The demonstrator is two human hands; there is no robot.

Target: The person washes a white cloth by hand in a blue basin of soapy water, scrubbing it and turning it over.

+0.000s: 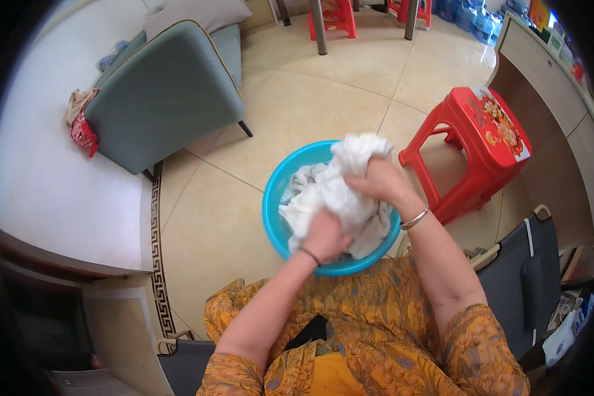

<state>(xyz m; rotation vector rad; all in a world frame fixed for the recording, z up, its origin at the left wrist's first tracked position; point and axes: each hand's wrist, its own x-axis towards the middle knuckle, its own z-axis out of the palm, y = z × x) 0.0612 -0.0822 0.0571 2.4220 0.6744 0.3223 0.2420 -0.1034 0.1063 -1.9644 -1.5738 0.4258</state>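
Note:
A round blue basin [275,242] stands on the tiled floor just in front of my knees, with wet-looking white cloth [303,204] heaped inside. My right hand [381,179] is closed on a bunched white cloth [353,155] and holds part of it up by the basin's far right rim. Lower and to the left, my left hand [328,235] presses into the same white fabric, its fingers curled and partly buried in it. Whether both hands grip one piece or two, I cannot tell.
A red plastic stool [485,132] stands right of the basin. Beyond, at the left, is a grey-green armchair [171,96]. A dark folding seat [528,284] is at my right. Table legs [318,26] and blue water bottles [475,20] are at the back, a cabinet [541,66] far right.

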